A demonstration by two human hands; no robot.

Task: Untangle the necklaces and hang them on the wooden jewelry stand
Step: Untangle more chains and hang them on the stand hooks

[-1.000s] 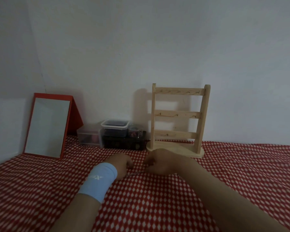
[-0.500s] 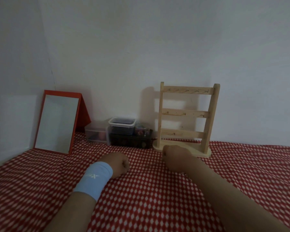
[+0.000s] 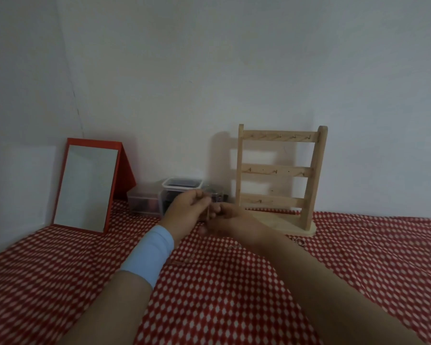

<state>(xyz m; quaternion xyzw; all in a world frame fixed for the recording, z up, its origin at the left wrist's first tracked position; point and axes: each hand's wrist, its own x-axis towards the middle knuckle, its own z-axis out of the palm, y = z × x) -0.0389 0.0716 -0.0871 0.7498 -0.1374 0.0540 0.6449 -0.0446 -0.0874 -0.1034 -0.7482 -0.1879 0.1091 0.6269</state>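
The wooden jewelry stand (image 3: 280, 175) stands upright against the wall, its three hook rails bare. My left hand (image 3: 187, 210), with a light blue wristband, and my right hand (image 3: 230, 219) are raised together just left of the stand's base. Both pinch a thin necklace chain (image 3: 207, 212) that runs between their fingertips. More chain (image 3: 234, 247) lies on the cloth under my right wrist, and a small ring-shaped piece (image 3: 301, 242) lies near the stand's base.
A red-framed mirror (image 3: 87, 188) leans at the back left. Clear plastic boxes (image 3: 182, 185) with dark contents sit between the mirror and the stand. A red and white checked cloth (image 3: 209, 295) covers the surface. White walls close the back and left.
My hands were apart and low on the cloth half a second ago; now they have risen and come together, with the chain held between them.
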